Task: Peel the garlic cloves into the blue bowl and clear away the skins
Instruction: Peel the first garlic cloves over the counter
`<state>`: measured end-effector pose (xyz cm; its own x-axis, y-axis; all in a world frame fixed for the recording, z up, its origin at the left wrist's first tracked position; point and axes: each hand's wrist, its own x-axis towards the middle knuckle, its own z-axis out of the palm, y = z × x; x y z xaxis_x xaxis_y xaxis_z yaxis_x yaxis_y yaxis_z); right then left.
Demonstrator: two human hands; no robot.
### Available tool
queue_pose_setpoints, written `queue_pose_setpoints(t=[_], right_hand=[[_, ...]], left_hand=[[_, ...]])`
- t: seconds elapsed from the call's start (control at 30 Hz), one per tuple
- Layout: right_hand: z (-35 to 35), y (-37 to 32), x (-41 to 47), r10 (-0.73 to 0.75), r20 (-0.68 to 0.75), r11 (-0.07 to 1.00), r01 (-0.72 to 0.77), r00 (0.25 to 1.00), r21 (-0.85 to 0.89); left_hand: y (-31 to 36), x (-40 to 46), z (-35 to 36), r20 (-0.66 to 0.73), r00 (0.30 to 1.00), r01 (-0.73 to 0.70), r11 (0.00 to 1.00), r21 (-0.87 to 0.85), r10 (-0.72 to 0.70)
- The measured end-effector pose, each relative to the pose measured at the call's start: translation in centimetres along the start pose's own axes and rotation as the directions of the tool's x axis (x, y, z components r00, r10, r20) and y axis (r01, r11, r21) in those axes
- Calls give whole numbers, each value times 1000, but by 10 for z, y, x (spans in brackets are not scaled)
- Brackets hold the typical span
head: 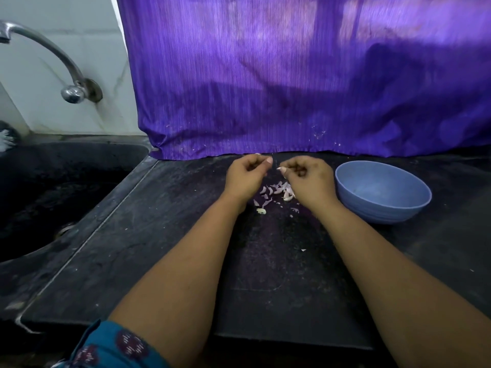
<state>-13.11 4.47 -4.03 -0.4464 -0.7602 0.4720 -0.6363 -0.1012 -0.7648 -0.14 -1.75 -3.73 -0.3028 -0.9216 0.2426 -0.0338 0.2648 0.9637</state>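
While skins (276,192) are piling on the counter (159,235), our right hand (308,179) is pinching a clove (281,169), our left hand (247,176) is curling, contents unclear; the blue bowl (382,192), right, is looking empty.

The single head view sits above the near edge of a dark countertop (164,235), looking forward and down along both forearms; the left hand (245,176) and right hand (309,179) lie near the middle of the frame, fairly close to the lens. It faces a purple cloth (305,88) at the far side; a sink (53,187) and tap (53,62) fill the left, a blue bowl (382,192) sits right of centre; wide-angle bending curves the edges.
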Motion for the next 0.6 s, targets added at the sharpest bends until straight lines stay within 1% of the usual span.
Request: queue_pose_setpoints(t=[0.03, 0.07, 0.1, 0.17, 0.2, 0.23, 0.33, 0.43, 0.47, 0.53, 0.6], right_hand=[[3, 0, -2, 119, -5, 978, -117, 993, 173], [5, -1, -4, 235, 25, 912, -229, 972, 341], [7, -1, -5, 319, 65, 825, -311, 945, 472], [4, -1, -4, 410, 129, 682, -397, 903, 614], [1, -1, -3, 422, 146, 647, -411, 895, 642], [-1, -1, -3, 415, 153, 641, -408, 897, 650], [-2, -4, -6, 363, 141, 690, -367, 921, 624], [-2, -7, -9, 289, 104, 764, -295, 952, 574], [-2, -7, -9, 251, 88, 807, -259, 964, 530], [-4, -5, -9, 165, 66, 905, -177, 984, 387], [-6, -2, -9, 94, 70, 957, -110, 993, 269]], left_hand=[[3, -2, 1, 25, 1000, 6, 998, -59, -4], [4, -3, 3, 51, 999, 6, 994, -107, 0], [5, -4, 4, 77, 997, 2, 990, -143, 9], [6, -6, 6, 119, 992, -20, 982, -186, 43], [5, -7, 6, 132, 989, -35, 979, -199, 62], [4, -7, 7, 140, 987, -47, 976, -211, 78], [2, -8, 9, 156, 984, -47, 969, -242, 86], [1, -6, 10, 170, 985, 11, 961, -277, 37], [2, -6, 10, 178, 984, 37, 957, -289, 16], [3, -6, 9, 205, 978, 105, 946, -307, -42], [2, -4, 7, 239, 967, 161, 937, -308, -88]])
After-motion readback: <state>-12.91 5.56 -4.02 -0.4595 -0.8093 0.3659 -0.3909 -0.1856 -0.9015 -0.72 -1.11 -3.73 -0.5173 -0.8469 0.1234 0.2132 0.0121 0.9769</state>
